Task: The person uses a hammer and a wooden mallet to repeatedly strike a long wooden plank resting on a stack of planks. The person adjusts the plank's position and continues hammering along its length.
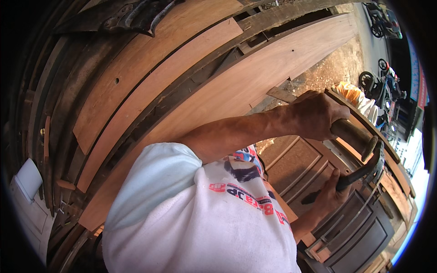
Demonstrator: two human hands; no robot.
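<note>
L grip (316,117), fist clamped round stout wood cylinder (355,137), rimmed end projecting past thumb side; far end hidden by fist. R grip (331,193), fingers wrapped on black handle of hammer-like tool (362,173), its curved dark head just beside cylinder's rimmed end; contact w/ cylinder: can't tell. Handling (est.): cylinder stiff, mod. wt., smooth, poss. slick; hold mid-length, fingers clear of rim. Tool prob. head-heavy, rigid; hold low on black handle. Pose: L forearm extended across, approx. straight, wrist near level, knuckles up; R forearm partly hidden by shirt (195,218), hand lower, thumb up along handle. Beyond: brown panelled door (284,154) and dk. panelled door (366,236) below; long pale board (255,86) to L; motorbikes (387,84) in bkgd., upper R.
</note>
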